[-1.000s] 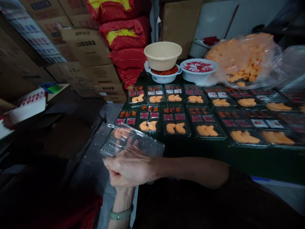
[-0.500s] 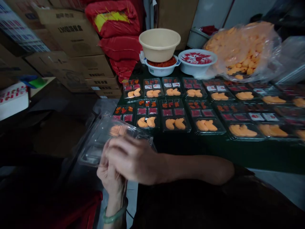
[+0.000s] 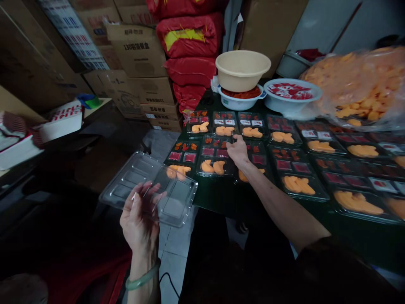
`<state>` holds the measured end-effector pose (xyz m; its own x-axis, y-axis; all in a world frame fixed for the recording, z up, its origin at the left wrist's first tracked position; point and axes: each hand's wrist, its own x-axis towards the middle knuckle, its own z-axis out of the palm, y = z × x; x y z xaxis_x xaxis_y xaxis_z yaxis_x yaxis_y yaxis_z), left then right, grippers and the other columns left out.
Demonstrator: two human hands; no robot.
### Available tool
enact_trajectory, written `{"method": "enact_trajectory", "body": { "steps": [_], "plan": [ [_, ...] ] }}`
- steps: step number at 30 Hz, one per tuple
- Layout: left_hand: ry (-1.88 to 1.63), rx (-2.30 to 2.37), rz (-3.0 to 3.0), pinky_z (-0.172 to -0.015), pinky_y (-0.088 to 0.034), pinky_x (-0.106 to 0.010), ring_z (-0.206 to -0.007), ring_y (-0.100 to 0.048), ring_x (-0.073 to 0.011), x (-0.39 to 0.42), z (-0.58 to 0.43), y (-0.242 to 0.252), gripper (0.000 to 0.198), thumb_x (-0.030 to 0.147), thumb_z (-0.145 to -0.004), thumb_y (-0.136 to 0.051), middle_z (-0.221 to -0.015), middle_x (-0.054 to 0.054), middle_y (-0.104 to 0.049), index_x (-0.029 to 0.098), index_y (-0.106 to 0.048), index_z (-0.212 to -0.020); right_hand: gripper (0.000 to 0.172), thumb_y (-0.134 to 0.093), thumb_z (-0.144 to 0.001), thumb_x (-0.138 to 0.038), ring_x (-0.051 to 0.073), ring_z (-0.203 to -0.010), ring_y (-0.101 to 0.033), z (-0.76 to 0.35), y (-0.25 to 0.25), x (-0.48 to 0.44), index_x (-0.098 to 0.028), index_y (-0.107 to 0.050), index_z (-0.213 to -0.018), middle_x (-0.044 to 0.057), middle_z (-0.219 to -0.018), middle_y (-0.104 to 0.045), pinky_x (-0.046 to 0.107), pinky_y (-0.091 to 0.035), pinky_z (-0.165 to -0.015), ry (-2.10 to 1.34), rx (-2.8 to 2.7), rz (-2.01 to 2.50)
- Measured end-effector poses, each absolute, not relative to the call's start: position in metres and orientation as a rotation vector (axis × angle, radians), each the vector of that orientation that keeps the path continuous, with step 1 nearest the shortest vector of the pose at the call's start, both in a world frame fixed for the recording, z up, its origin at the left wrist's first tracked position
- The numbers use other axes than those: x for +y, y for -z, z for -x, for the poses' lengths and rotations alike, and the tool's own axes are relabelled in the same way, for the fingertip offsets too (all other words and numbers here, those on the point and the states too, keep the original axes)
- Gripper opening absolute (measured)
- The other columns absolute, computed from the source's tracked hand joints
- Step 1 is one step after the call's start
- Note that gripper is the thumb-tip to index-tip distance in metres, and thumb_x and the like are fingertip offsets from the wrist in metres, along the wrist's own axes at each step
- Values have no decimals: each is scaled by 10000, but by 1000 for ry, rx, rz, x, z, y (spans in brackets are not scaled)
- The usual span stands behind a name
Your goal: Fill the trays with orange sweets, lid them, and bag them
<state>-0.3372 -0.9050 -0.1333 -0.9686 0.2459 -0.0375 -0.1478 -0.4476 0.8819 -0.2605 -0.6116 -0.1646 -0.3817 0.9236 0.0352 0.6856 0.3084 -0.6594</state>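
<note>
My left hand (image 3: 141, 221), a green bangle on its wrist, grips a clear plastic lid (image 3: 177, 198) with raised compartment shapes. The lid is tilted in front of the table's near left corner, partly over a filled tray (image 3: 179, 169). My right hand (image 3: 238, 151) is stretched over the rows of packed trays, fingers partly extended and nothing visible in them. It is nearest to a tray (image 3: 218, 167) of orange curved pieces and red packets, and another tray (image 3: 259, 159) lies partly under my forearm. Whether the fingertips touch a tray, I cannot tell.
Behind the trays stand a cream basin (image 3: 243, 67) on a basin of red food (image 3: 242, 93), and a basin of red packets (image 3: 291, 95). A large bag of orange pieces (image 3: 370, 88) is at right. Red sacks (image 3: 191, 38) and cardboard boxes (image 3: 136, 50) are stacked behind.
My right hand has left the lid and moved right and forward over the trays. My left hand keeps the lid, now held alone. The view has shifted left.
</note>
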Motion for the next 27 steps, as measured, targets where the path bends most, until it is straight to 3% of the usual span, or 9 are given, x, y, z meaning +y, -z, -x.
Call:
{"method": "enact_trajectory", "body": {
  "steps": [5, 9, 11, 14, 18, 21, 23, 25, 27],
  "plan": [
    [-2502, 1485, -138, -714, -572, -373, -899, -640, -231, -905, 340, 134, 211, 257, -766, -640, -966, -66, -660, 148, -648, -947, 557, -537, -792, -325, 331, -1182, -404, 261, 159, -625, -152, -410, -1305, 178, -1310, -414, 436, -361, -930, -428, -2246, 1449],
    [-2494, 1376, -13, -795, -551, -435, -951, -633, -261, -908, 344, 135, 188, 278, -764, -637, -1011, -62, -665, 181, -656, -924, 620, -461, -847, -488, 345, -1327, -193, 270, 161, -637, -205, -347, -1386, 146, -1451, -264, 463, -278, -993, -196, -2534, 1027],
    [-2496, 1235, 77, -885, -501, -489, -1041, -599, -286, -912, 347, 137, 185, 324, -773, -621, -1070, -58, -659, 214, -659, -917, 677, -428, -823, -616, 374, -1343, -156, 276, 166, -639, -250, -360, -1388, 125, -1471, -257, 490, -245, -1006, -225, -2756, 905],
    [-2455, 917, 72, -976, -392, -561, -1204, -481, -327, -916, 352, 144, 328, 457, -780, -576, -1203, -85, -603, 253, -636, -1030, 722, -360, -803, -703, 394, -1344, -175, 281, 176, -635, -281, -369, -1389, 121, -1477, -271, 496, -208, -1026, -293, -2946, 911],
    [-2298, 537, -84, -982, -251, -679, -1290, -343, -407, -908, 354, 158, 643, 650, -739, -508, -1347, -171, -468, 226, -530, -1222, 718, -381, -801, -694, 391, -1350, -176, 275, 178, -625, -283, -373, -1389, 120, -1482, -268, 496, -203, -1035, -293, -2953, 916],
    [-2267, 432, -98, -949, -201, -733, -1288, -314, -451, -892, 347, 161, 809, 755, -676, -478, -1369, -196, -428, 238, -458, -1297, 625, -444, -832, -578, 360, -1281, -330, 266, 157, -630, -207, -442, -1335, 160, -1399, -389, 486, -295, -987, -361, -2780, 885],
    [-2286, 428, -103, -938, -228, -728, -1279, -331, -451, -881, 340, 157, 853, 797, -660, -438, -1354, -194, -444, 244, -445, -1309, 485, -429, -872, -457, 289, -1113, -498, 259, 133, -650, -138, -510, -1228, 176, -1221, -535, 414, -393, -892, -436, -2485, 813],
    [-2298, 474, -119, -935, -288, -692, -1261, -371, -432, -871, 331, 150, 858, 812, -677, -378, -1321, -190, -480, 234, -453, -1307, 352, -438, -875, -408, 195, -823, -579, 253, 110, -680, -131, -572, -1047, 110, -926, -627, 309, -441, -727, -603, -2301, 608],
    [-2321, 544, -147, -943, -344, -630, -1229, -427, -401, -863, 321, 142, 851, 809, -704, -322, -1270, -181, -528, 214, -474, -1292, 258, -549, -814, -411, 123, -593, -521, 248, 94, -715, -160, -589, -852, 13, -674, -587, 238, -392, -582, -864, -2461, 293]
  ]
}}
